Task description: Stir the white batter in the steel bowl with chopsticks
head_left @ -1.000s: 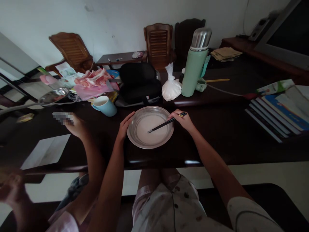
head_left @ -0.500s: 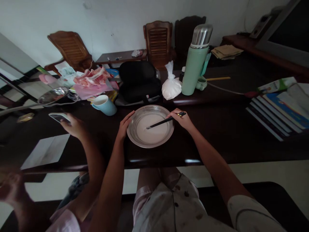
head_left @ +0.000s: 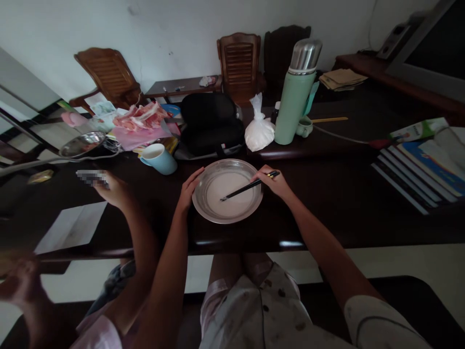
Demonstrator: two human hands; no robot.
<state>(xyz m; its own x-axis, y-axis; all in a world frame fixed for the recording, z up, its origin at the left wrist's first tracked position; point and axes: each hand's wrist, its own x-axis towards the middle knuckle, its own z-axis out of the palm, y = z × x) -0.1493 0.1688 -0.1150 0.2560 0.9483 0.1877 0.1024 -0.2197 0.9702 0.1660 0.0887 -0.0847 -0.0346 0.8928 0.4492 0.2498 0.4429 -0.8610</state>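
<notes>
In front of me a shallow metal bowl (head_left: 228, 166) stands on the dark table, with a milky white liquid (head_left: 234, 206) in it. The fingers of my left hand (head_left: 188, 190) are curled against the bowl's left rim. My right hand (head_left: 275, 182), at the right rim, is closed round black chopsticks (head_left: 243, 188) that slant down to the left. Their pale tips reach the liquid near the middle of the bowl. A tied clear bag of white powder (head_left: 259, 133) sits beyond the bowl to the right.
Behind the bowl are a light blue mug (head_left: 163, 160), a black open case (head_left: 212, 121) and a tall green thermos (head_left: 296, 102). Books (head_left: 421, 174) are stacked at right. On the left, another person's hand (head_left: 116, 189) holds a phone over the table near a paper sheet (head_left: 74, 227).
The chopstick tips have shifted slightly toward me in the liquid. My left hand stays at the bowl's rim. The whole view has moved very slightly.
</notes>
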